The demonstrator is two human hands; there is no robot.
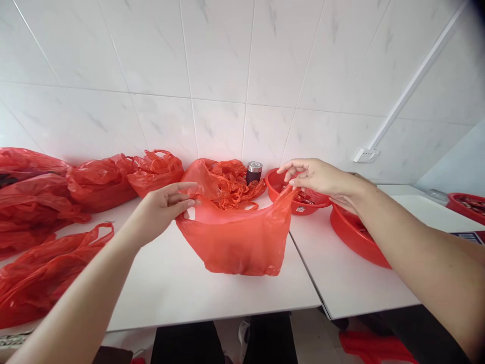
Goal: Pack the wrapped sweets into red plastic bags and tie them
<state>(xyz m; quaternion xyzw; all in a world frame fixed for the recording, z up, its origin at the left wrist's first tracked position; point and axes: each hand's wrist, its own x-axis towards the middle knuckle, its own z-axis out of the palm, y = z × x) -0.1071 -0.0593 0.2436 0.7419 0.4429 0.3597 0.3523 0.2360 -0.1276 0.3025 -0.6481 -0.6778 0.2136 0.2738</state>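
A red plastic bag hangs between my two hands over the white table, its mouth spread wide. My left hand pinches its left edge between thumb and fingers. At the right, my right hand grips the raised corner of the bag. Something darker shows faintly through the bag's lower part, but I cannot make it out. Behind the bag lies a heap of crumpled red bags, beside a dark cup with a silver lid.
Several filled red bags stand along the wall at the left. A flatter red bag lies at the front left. On the right are a red basket, a larger red basin and another red basket farther off.
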